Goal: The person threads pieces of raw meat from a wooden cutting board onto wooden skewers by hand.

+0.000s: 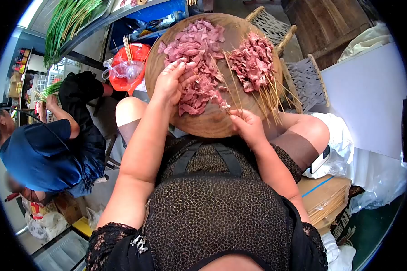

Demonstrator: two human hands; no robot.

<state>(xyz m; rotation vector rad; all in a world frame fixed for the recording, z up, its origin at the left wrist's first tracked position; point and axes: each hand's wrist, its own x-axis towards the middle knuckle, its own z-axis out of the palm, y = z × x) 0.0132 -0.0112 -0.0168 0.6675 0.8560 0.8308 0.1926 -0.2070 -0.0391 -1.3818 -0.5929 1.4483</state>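
Observation:
My right hand [246, 127] is closed on thin bamboo skewers [234, 86] at the near edge of a round wooden board [208, 128]. Just beyond its fingertips is a skewered strip of meat [220, 102]. My left hand [172, 82] is over the left side of the board, fingers apart and slightly curled, beside a heap of raw sliced meat [196, 43]. Whether its fingertips touch a slice is hard to see. On the board's right lies a pile of meat skewers [253, 61], their bare sticks [271, 101] pointing toward me.
A red basin [138, 61] holds a clear plastic bag and upright sticks left of the board. Further left, a seated person in blue [43, 144] handles green stalks [52, 89]. Woven stools [306, 81] and a white panel [368, 97] are on the right.

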